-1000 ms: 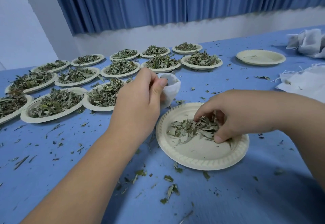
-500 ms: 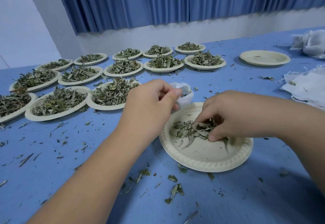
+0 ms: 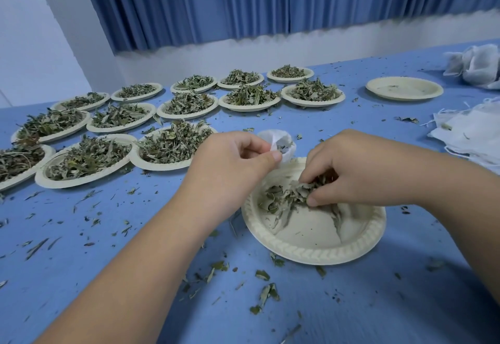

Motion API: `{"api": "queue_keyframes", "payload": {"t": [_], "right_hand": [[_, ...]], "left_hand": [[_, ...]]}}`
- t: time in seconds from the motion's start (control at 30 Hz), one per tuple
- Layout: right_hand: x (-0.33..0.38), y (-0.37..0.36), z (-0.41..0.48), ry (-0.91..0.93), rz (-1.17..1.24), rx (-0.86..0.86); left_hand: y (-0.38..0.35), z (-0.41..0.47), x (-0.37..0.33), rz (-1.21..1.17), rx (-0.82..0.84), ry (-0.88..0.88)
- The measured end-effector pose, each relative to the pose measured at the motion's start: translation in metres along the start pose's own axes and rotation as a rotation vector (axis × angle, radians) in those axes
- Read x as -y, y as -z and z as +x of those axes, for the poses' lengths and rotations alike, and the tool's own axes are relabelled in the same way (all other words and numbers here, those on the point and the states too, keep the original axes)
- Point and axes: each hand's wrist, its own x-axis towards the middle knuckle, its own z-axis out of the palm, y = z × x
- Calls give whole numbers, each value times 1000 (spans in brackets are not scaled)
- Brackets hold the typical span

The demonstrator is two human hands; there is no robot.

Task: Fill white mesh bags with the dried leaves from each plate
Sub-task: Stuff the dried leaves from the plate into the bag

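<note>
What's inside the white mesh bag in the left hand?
Dried leaf bits show at the mouth of the white mesh bag; the rest is covered by its wall and the left hand.

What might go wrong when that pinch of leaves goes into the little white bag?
1. The white mesh bag pinched by the left hand has a small mouth; dried leaves gripped by the right hand may miss it and join the crumbs on the table.
2. The near plate is unheld; raking could shove it.
</note>
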Motion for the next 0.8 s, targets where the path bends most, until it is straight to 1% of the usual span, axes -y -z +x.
{"api": "queue_keyframes", "payload": {"t": [0.1, 0.27, 0.43, 0.57, 0.63, 0.73, 0.8], "right_hand": [[-1, 8, -5, 16, 125, -57], [-5, 18, -10, 45, 268, -136], [-8, 22, -11, 107, 408, -293], [-3, 15, -7, 175, 416, -395], [0, 11, -4, 180, 394, -458], [-1, 7, -1, 148, 302, -543], [0, 6, 0, 145, 192, -543]], "left_hand": [[0, -1, -1, 13, -19, -31], [0, -1, 0, 7, -43, -47], [-3, -2, 1, -16, -55, -58], [-7, -2, 0, -18, -36, -101], [-8, -2, 1, -35, -23, -106], [-8, -2, 2, -54, -12, -113], [-8, -2, 3, -62, -9, -126]]}}
